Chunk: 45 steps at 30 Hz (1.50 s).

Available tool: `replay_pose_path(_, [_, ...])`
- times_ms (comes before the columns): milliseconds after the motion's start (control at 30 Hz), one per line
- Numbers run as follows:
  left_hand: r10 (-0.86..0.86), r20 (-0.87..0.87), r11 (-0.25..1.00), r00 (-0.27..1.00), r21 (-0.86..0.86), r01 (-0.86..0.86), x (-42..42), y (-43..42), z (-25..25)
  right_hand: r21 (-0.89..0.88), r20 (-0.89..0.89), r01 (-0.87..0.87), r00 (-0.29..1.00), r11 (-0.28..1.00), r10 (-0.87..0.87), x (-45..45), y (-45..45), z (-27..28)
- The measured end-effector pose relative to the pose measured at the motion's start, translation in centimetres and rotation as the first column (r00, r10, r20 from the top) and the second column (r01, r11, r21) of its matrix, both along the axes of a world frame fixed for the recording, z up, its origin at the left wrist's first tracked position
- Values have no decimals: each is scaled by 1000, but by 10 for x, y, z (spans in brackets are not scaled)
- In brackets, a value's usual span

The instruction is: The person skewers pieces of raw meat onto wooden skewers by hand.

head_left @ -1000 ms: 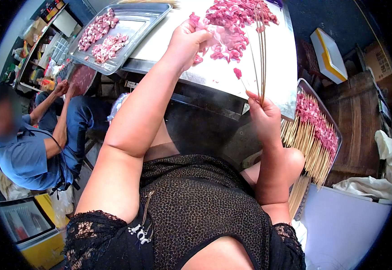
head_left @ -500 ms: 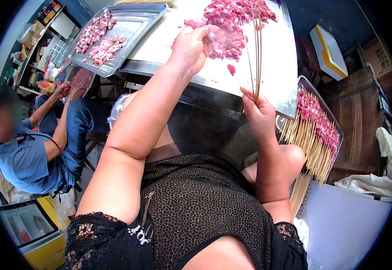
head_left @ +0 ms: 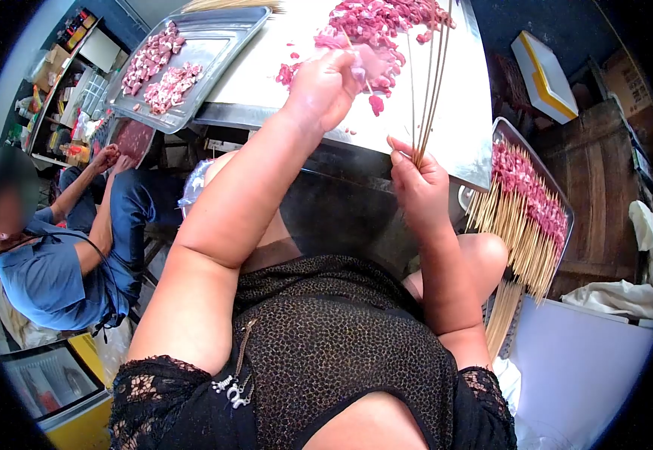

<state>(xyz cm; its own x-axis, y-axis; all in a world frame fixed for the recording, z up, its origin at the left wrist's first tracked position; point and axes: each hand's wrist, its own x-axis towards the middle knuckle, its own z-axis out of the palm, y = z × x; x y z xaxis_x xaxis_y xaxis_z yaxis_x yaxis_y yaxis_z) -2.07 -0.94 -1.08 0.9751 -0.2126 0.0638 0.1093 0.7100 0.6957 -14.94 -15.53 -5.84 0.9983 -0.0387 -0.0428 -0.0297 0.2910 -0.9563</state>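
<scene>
My left hand (head_left: 328,86) is over the near edge of a pile of cut raw meat (head_left: 379,45), its fingers closed on a pale pink piece of meat; the fingertips are partly blurred. My right hand (head_left: 421,184) grips several thin bamboo skewers (head_left: 433,97) that point upward in a narrow fan. One skewer leans left from this hand toward my left fingers, with a small red piece of meat (head_left: 376,105) on it. Under the pile is a white tabletop (head_left: 446,142) with a metal edge.
A metal tray (head_left: 229,60) with two heaps of meat sits at the table's left. On the right, another tray (head_left: 569,206) bears many filled skewers (head_left: 518,217). A seated person (head_left: 56,262) handles something at far left. A white-and-yellow box (head_left: 543,79) stands behind right.
The leaning skewer with its red piece has shifted left and up, nearer my left hand. My right hand has moved slightly left. My view has shifted a little.
</scene>
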Motion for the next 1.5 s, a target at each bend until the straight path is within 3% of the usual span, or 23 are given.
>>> replay_pose_path(67, [-33, -2, 999, 999, 17, 33, -10, -1, 8, 23, 6, 12, 1000, 1000, -12, 0, -1, 2])
replay_pose_path(133, [-162, 119, 968, 979, 211, 135, -11, 3, 14, 10, 21, 43, 999, 999, -43, -1, -4, 3])
replay_pose_path(400, [-86, -28, 990, 996, 109, 89, 18, 31, 7, -61, 37, 52, 998, 997, -49, -3, -15, 0])
replay_pose_path(467, [101, -28, 972, 994, 218, -93, 19, 34, 8, -73, 38, 39, 999, 997, -36, -4, -15, -2])
replay_pose_path(600, [135, 36, 980, 990, 142, -139, 25, 42, 7, -141, 54, -3, 999, 990, 11, -3, -17, -6])
replay_pose_path(800, [47, 71, 952, 996, 299, -66, 17, 41, 14, -113, 54, -7, 998, 994, 13, -1, -17, -6])
replay_pose_path(1000, [-163, 33, 973, 986, 174, 155, 15, 47, 19, -112, 37, 5, 999, 994, -1, -1, -15, -4])
replay_pose_path(1100, [-169, 120, 939, 978, 322, 123, 17, 46, 14, -73, 36, 4, 999, 997, -1, 0, -16, -6])
replay_pose_path(1500, [-87, 63, 956, 994, 287, 66, 16, 52, 13, -105, 18, -8, 1000, 994, 10, -1, -16, -5])
